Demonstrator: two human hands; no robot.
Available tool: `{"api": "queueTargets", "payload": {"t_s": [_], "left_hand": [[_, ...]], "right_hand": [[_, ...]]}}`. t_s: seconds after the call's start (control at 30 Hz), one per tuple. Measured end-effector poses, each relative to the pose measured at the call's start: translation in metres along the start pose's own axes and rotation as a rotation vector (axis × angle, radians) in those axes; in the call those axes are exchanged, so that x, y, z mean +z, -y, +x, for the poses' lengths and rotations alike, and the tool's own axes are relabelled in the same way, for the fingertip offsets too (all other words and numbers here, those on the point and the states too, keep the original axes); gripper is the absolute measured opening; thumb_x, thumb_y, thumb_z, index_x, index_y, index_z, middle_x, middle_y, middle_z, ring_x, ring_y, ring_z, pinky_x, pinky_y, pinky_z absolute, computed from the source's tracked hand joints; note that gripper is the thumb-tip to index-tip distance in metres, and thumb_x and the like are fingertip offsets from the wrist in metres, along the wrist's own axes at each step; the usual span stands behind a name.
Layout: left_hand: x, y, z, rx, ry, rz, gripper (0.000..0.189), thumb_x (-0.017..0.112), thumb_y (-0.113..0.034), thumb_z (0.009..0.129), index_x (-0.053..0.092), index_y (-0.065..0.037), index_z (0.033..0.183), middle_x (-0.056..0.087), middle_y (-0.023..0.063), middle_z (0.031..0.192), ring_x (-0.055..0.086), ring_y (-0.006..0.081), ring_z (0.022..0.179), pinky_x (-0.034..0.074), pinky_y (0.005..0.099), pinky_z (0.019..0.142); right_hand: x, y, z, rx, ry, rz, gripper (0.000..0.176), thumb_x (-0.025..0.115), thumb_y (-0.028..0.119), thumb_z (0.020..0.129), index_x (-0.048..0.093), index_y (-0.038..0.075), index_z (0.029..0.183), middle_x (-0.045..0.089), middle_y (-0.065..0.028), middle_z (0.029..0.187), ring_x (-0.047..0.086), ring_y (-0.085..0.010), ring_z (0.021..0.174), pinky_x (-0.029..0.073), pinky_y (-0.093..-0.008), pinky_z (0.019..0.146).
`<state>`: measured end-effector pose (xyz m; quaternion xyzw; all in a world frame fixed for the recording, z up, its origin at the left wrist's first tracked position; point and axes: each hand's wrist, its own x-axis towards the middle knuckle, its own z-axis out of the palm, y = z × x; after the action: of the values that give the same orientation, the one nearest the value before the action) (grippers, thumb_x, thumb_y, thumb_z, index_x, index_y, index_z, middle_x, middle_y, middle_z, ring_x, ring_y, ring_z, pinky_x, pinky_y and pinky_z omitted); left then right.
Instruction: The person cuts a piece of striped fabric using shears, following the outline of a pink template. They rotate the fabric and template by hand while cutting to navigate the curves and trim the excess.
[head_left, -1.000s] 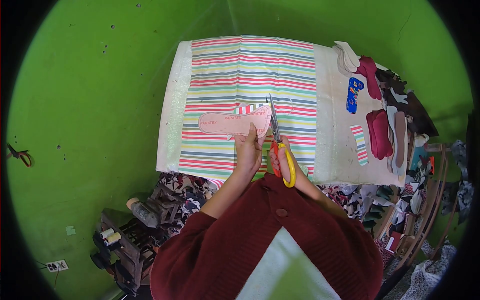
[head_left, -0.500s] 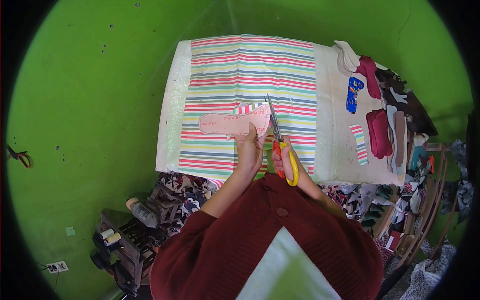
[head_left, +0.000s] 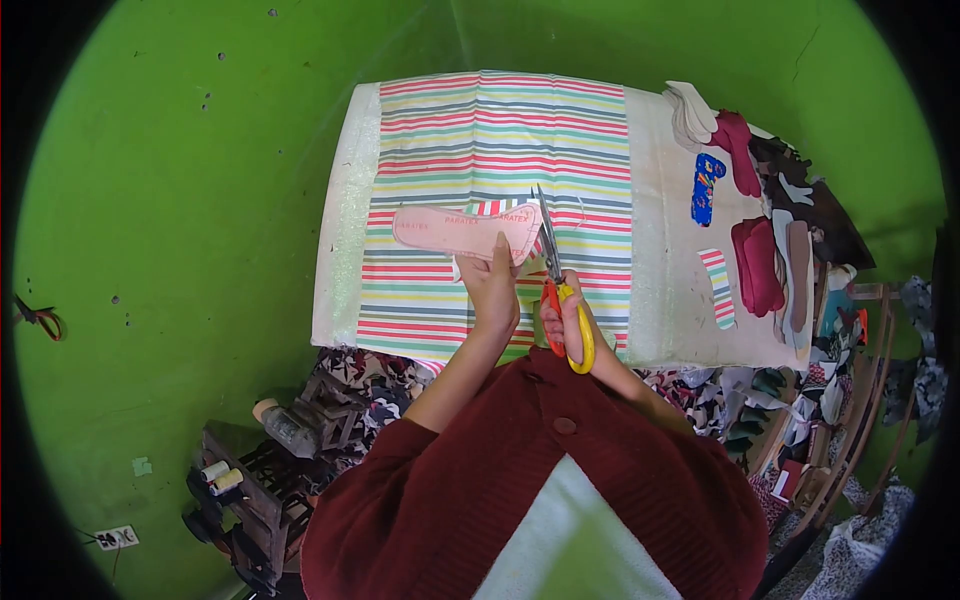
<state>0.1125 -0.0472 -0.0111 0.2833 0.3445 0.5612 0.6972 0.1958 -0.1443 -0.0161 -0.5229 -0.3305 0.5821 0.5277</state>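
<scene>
Left hand point(head_left: 490, 295) pinches the pink sole template point(head_left: 455, 228) against the striped fabric point(head_left: 500, 130), mid-table, template lying left-right. Right hand point(head_left: 565, 320) is clamped through the handles of the scissors point(head_left: 556, 285), blades nearly together and pointing far at the template's right end. Cut looks partway: only the right end seems trimmed and the long edges are left, while finished sole pieces point(head_left: 758, 265) lie at the right of the table point(head_left: 665, 300).
</scene>
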Motion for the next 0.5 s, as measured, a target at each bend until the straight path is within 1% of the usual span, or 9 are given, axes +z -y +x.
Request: {"api": "queueTargets", "payload": {"t_s": [0.13,0.2,0.23,0.27,0.33,0.37,0.4,0.47,0.5], "left_hand": [[0.015,-0.002,0.013,0.130,0.019,-0.014,0.061,0.048,0.002,0.083,0.013,-0.010,0.132,0.041,0.0099,0.120,0.049,0.0130,0.099,0.047,0.0273,0.080],[0.023,-0.005,0.020,0.286,-0.051,-0.033,0.075,0.048,0.002,0.083,-0.002,-0.014,0.135,0.038,0.0121,0.124,0.048,0.0128,0.100,0.046,0.0277,0.080],[0.026,-0.006,0.025,0.404,-0.022,-0.064,0.072,0.048,0.003,0.082,0.002,-0.011,0.136,0.035,0.0142,0.128,0.046,0.0134,0.103,0.046,0.0275,0.080],[0.024,-0.008,0.027,0.411,-0.017,-0.068,0.072,0.048,0.003,0.082,0.002,-0.011,0.136,0.035,0.0142,0.128,0.046,0.0134,0.103,0.046,0.0275,0.080],[0.019,-0.018,0.031,0.269,0.124,0.054,0.060,0.049,0.004,0.082,0.019,-0.003,0.133,0.035,0.0144,0.128,0.045,0.0138,0.105,0.045,0.0264,0.081],[0.024,-0.017,0.031,0.331,0.068,-0.030,0.055,0.051,0.005,0.080,0.028,0.002,0.129,0.033,0.0147,0.130,0.044,0.0141,0.107,0.044,0.0252,0.082],[0.025,-0.016,0.031,0.337,0.071,-0.032,0.055,0.051,0.005,0.080,0.028,0.002,0.129,0.033,0.0147,0.130,0.044,0.0141,0.107,0.044,0.0252,0.082],[0.024,-0.013,0.032,0.419,0.052,0.180,0.061,0.055,0.006,0.077,0.026,0.001,0.130,0.030,0.0140,0.133,0.045,0.0134,0.106,0.043,0.0247,0.083],[0.025,-0.014,0.030,0.364,0.040,0.119,0.061,0.057,0.007,0.075,0.028,0.001,0.129,0.030,0.0138,0.133,0.047,0.0136,0.104,0.043,0.0245,0.082]], "right_hand": [[0.018,0.012,0.008,-0.067,-0.007,0.134,0.069,0.032,0.067,0.076,0.026,0.008,0.111,0.035,0.0013,0.067,0.032,-0.0035,0.053,0.029,-0.0159,0.045],[0.025,0.018,0.014,-0.085,-0.034,0.165,0.068,0.031,0.072,0.072,0.029,0.015,0.109,0.032,0.0035,0.067,0.025,-0.0015,0.051,0.023,-0.0126,0.042],[0.026,0.019,0.017,-0.080,-0.038,0.184,0.069,0.031,0.072,0.071,0.029,0.015,0.109,0.032,0.0033,0.067,0.026,-0.0017,0.051,0.024,-0.0127,0.042],[0.027,0.021,0.019,-0.088,-0.036,0.181,0.069,0.031,0.072,0.071,0.029,0.015,0.109,0.032,0.0033,0.067,0.026,-0.0017,0.051,0.024,-0.0127,0.042],[0.029,0.025,0.022,-0.087,-0.013,0.197,0.070,0.031,0.073,0.070,0.029,0.015,0.110,0.032,0.0033,0.067,0.026,-0.0018,0.051,0.024,-0.0127,0.043],[0.030,0.028,0.021,-0.084,-0.005,0.215,0.071,0.032,0.073,0.069,0.029,0.015,0.110,0.032,0.0036,0.067,0.027,-0.0017,0.051,0.024,-0.0126,0.043],[0.032,0.029,0.021,-0.090,-0.002,0.214,0.071,0.032,0.073,0.069,0.029,0.015,0.110,0.032,0.0036,0.067,0.027,-0.0017,0.051,0.024,-0.0126,0.043],[0.034,0.030,0.020,-0.122,-0.002,0.192,0.071,0.034,0.073,0.069,0.029,0.016,0.112,0.031,0.0038,0.068,0.027,-0.0017,0.052,0.023,-0.0125,0.044],[0.032,0.027,0.020,-0.114,0.035,0.233,0.072,0.035,0.068,0.074,0.023,0.011,0.117,0.034,0.0025,0.068,0.030,-0.0029,0.055,0.028,-0.0140,0.047]]}}
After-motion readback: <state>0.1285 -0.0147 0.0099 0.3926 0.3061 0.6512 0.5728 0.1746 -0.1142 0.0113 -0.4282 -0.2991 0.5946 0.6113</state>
